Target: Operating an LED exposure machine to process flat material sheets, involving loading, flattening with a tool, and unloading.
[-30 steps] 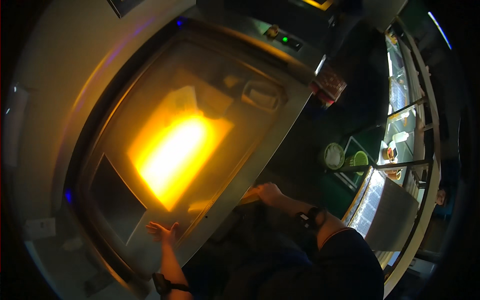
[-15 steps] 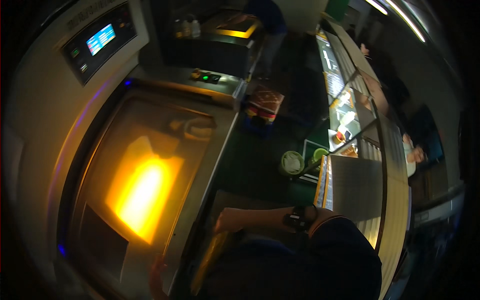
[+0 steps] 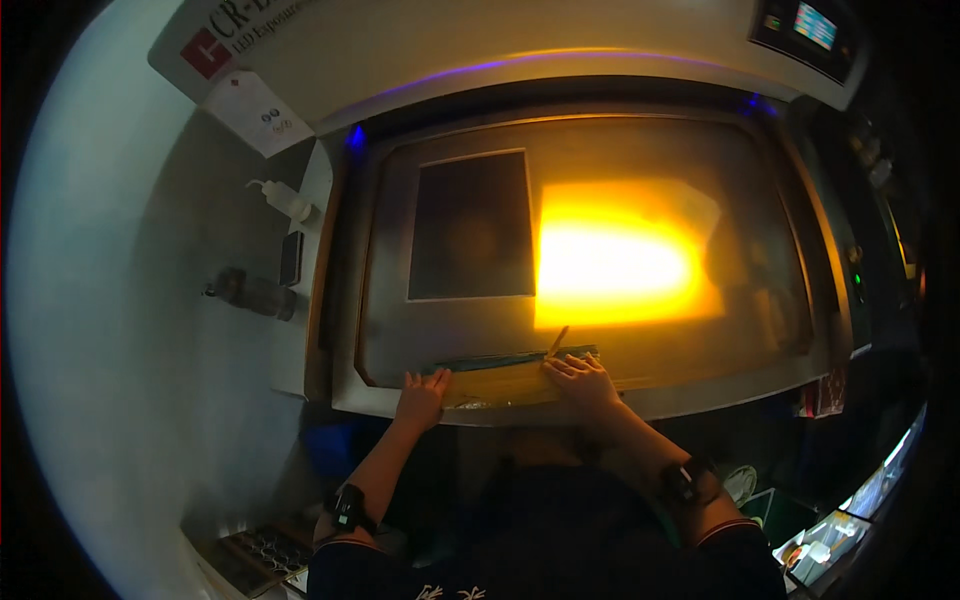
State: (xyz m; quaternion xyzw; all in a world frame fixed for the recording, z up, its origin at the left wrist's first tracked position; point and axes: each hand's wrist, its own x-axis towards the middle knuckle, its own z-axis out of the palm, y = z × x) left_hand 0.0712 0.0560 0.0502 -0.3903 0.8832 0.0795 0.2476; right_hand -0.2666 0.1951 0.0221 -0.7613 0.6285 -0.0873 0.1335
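Note:
A thin yellowish panel with a dark green far edge lies along the front rim of a wide light table. My left hand is at its left end, fingers over the top and thumb hidden. At the right end my right hand grips it, fingers bent across the edge. Next to those fingertips a small tan strip sticks up. Behind the panel, a dark rectangular sheet lies on the table's surface, beside a glowing yellow area.
The machine's frame surrounds the surface, with a control screen at upper right. On the left ledge are a white squeeze bottle, a dark phone-like slab and a dark bottle. A lit shelf stands at lower right.
My view has turned left to face the machine squarely. My right hand has come from beside the machine onto its front rim with the yellowish panel; my left hand is now on the panel too.

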